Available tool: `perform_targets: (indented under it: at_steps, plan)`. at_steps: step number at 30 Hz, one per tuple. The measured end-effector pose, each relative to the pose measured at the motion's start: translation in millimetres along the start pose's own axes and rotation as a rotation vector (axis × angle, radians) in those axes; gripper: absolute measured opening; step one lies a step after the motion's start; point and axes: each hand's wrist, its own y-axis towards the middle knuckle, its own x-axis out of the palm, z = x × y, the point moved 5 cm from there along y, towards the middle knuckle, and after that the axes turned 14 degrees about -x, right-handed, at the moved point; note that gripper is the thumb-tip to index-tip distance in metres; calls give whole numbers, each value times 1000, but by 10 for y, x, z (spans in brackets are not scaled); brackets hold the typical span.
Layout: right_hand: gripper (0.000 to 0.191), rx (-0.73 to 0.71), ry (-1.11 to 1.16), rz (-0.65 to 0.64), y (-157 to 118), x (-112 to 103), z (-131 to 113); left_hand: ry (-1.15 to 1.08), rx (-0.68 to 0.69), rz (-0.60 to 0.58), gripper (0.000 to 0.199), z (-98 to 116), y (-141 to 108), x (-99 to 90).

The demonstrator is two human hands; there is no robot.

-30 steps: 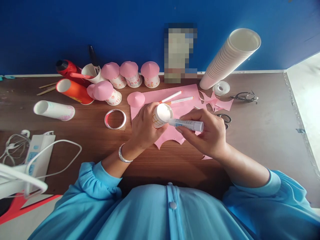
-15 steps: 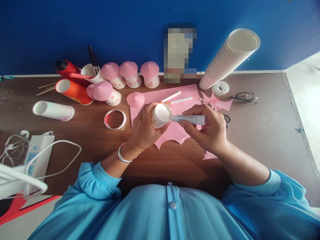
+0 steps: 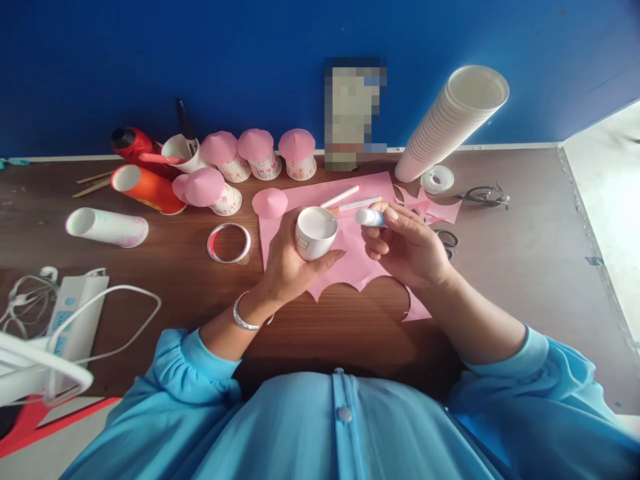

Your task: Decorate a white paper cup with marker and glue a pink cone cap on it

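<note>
My left hand is wrapped round a small white paper cup, with its round base seemingly facing up and a yellow window drawn on its side. To the right, my right hand grips what looks like a glue stick. Its white end points left, apart from the cup, and the fingers hide the rest. Below both hands lies a sheet of pink paper with scalloped cut edges. A pink paper cone rests at that sheet's left corner, and two markers lie across its upper part.
Several decorated cups with pink cone roofs stand along the wall. A tall stack of cups leans at the right, near a tape roll, scissors and pink scraps. At left are a tape ring, an orange cup and cables.
The glue stick has moved away from the cup's rim and turned in my right hand, its white end now pointing left. My left hand has tilted the cup slightly and shifted left.
</note>
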Motion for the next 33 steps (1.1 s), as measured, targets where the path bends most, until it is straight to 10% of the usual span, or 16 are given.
perform_targets:
  at_steps: [24,33]
  plan:
    - [41,6,150,64,-30,-11,163,-38,141,-38,62,190,-19,-2]
    - [34,-32,95,13,-10,-61,223,-32,-71,-223,73,-235,-40,157]
